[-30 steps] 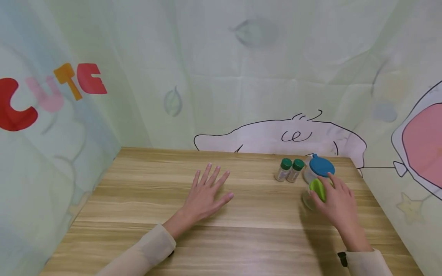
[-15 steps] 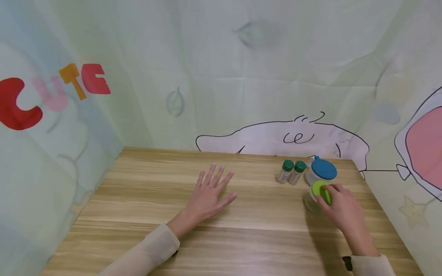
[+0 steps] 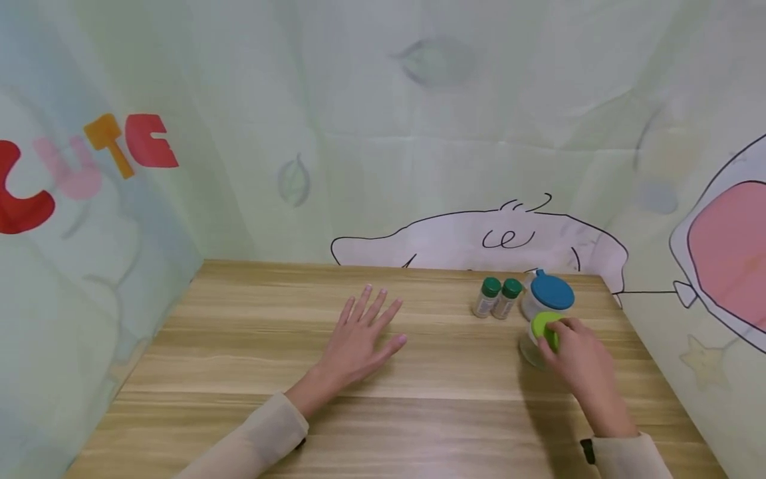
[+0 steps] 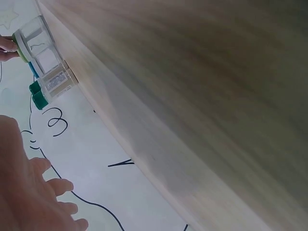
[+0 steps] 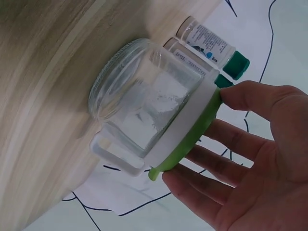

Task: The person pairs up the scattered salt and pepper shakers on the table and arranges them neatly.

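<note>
A clear glass jar [image 5: 139, 110] with a lime-green lid [image 3: 540, 325] stands on the wooden table [image 3: 251, 372] at the right. My right hand [image 3: 574, 356] grips the lid from above, thumb and fingers curled round its rim [image 5: 192, 139]. Behind it stands a second jar with a blue lid [image 3: 552, 291]. Two small bottles with dark green caps [image 3: 498, 297] stand just left of the blue-lidded jar. My left hand [image 3: 359, 336] lies flat on the table near the middle, fingers spread, holding nothing. In the left wrist view the jars and bottles [image 4: 45, 72] appear far off.
Printed cloth walls [image 3: 419, 133] close in the table at the back, left and right, close behind the jars. The table's right edge [image 3: 652, 359] runs near my right hand.
My right hand's fingers have closed further round the green lid. The left hand has stayed flat. The head view has shifted slightly.
</note>
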Motion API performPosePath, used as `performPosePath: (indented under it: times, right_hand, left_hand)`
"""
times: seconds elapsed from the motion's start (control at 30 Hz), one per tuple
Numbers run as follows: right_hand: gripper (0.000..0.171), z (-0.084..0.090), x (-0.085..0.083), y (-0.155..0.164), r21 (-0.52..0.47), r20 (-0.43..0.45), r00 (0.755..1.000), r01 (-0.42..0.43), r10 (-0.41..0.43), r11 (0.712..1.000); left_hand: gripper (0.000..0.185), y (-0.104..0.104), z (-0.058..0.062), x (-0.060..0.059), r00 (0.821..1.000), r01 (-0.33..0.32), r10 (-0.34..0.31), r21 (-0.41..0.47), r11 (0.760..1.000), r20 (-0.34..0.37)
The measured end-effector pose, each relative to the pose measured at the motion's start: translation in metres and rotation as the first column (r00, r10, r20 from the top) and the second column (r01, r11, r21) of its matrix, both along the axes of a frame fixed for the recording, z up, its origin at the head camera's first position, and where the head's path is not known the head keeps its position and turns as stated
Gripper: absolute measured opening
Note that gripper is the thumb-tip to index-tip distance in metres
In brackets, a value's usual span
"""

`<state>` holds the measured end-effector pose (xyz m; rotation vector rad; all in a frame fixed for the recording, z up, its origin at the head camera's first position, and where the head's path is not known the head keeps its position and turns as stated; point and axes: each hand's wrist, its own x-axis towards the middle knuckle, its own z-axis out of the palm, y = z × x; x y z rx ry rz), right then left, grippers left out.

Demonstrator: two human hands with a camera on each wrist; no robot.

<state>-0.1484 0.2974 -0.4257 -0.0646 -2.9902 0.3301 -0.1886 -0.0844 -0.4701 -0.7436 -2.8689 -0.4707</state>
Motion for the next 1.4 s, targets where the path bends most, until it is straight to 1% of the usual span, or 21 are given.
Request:
performPosePath:
  times: [0.17,0.4,0.53,0.6,0.7,0.87,1.0,1.23,1.4]
  right_hand:
    - [0.042,-0.002,0.001,-0.004,0.006,-0.026,1.0,0.0,0.001,1.0]
    - [0.04,-0.006,0.001,-0.005,-0.013,-0.092,0.996,-0.025,0.023,1.0]
    - [0.039,-0.007,0.002,-0.007,-0.02,-0.109,0.994,-0.025,0.022,0.999]
    - [0.04,-0.008,0.001,-0.008,-0.027,-0.108,0.994,-0.025,0.022,0.999]
    - [0.042,-0.008,-0.001,-0.008,-0.052,-0.082,0.997,-0.014,0.009,0.999]
    - [0.046,-0.007,-0.003,-0.009,-0.091,-0.05,0.998,0.041,-0.045,0.995]
    - [0.044,-0.008,-0.005,-0.011,-0.077,-0.042,0.996,0.076,-0.08,0.994]
    - [0.043,-0.008,-0.005,-0.011,-0.055,-0.058,0.995,0.078,-0.081,0.995]
    - [0.045,-0.008,-0.007,-0.012,-0.066,-0.03,0.995,0.09,-0.092,0.994]
  left_hand:
    - [0.071,0.005,0.001,0.0,1.0,0.013,-0.013,0.008,1.0,0.001]
    - [0.071,0.016,0.007,-0.002,1.0,0.024,-0.024,0.012,1.0,-0.005]
    - [0.071,0.022,0.01,-0.003,0.999,0.032,-0.032,0.011,0.999,-0.004]
    - [0.071,0.025,0.011,-0.003,1.0,0.03,-0.03,0.008,1.0,0.0]
    - [0.071,0.029,0.012,-0.003,1.0,0.025,-0.025,0.0,1.0,0.008]
    - [0.071,0.041,0.012,-0.003,0.999,0.046,-0.046,-0.002,0.999,0.01]
    - [0.071,0.052,0.013,-0.003,0.998,0.067,-0.067,-0.008,0.998,0.008]
    - [0.072,0.065,0.017,-0.005,0.997,0.076,-0.076,-0.005,0.997,0.015]
    - [0.072,0.073,0.022,-0.007,0.996,0.091,-0.091,0.001,0.996,0.013]
